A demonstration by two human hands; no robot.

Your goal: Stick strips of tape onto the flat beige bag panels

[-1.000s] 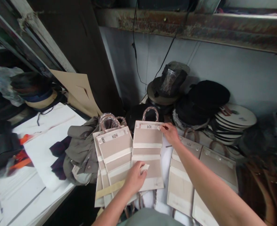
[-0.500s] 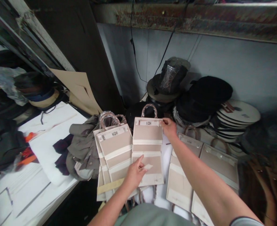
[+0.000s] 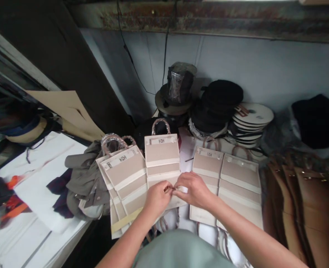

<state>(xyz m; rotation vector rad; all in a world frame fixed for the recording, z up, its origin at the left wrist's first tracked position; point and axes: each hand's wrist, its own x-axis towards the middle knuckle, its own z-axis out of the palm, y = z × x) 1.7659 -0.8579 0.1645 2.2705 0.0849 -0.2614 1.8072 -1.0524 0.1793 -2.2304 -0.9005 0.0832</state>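
My left hand (image 3: 158,196) and my right hand (image 3: 194,189) meet fingertip to fingertip over the lower part of the middle beige bag panel (image 3: 162,153). Both are closed in a pinch; what lies between the fingers is too small to make out. This panel is flat, with pale cross bands, a printed strip at its top and a plastic-wrapped handle (image 3: 161,122). Left of it, overlapping bag panels (image 3: 125,169) of the same kind lie fanned, a yellow strip (image 3: 127,220) across their lower end. To my right hand's right lie two more bag panels (image 3: 207,163), (image 3: 239,175) side by side.
Rolls of black webbing (image 3: 222,95) and a stack of white-flanged reels (image 3: 252,115) stand against the wall. Brown bag pieces (image 3: 318,201) occupy the right side. Grey-brown fabric (image 3: 83,178) is heaped at left, beside a white-topped table (image 3: 66,149) and a cardboard sheet (image 3: 58,104).
My right hand has left the top right corner of the middle panel and come down to my left hand. A small pale piece seen earlier by my left fingers is now hidden. The view has turned right.
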